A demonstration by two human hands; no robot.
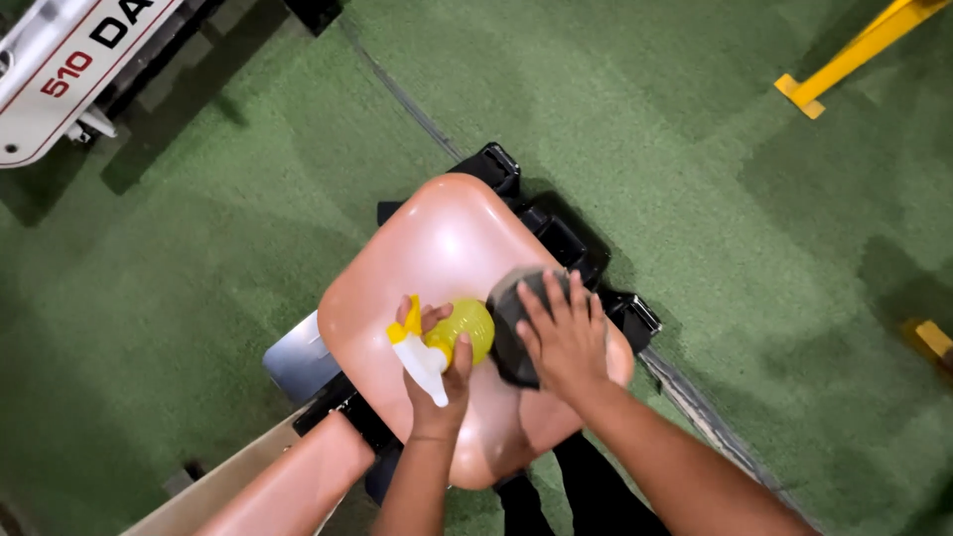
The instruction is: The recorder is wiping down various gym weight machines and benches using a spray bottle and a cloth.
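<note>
On the glossy pink seat pad [437, 238], the right hand [564, 337] lies flat with fingers spread, pressing a dark cloth [508, 328] against the pad's near right part. The cloth sits directly under that palm, bunched toward the hand's left side. Just left of the cloth, touching or nearly touching it, the left hand [437, 382] is wrapped around a yellow spray bottle [462, 333], thumb and fingers closed on its neck. The bottle's long axis runs from its white-and-yellow trigger head, nearest the left wrist, up and right to its round body beside the cloth.
</note>
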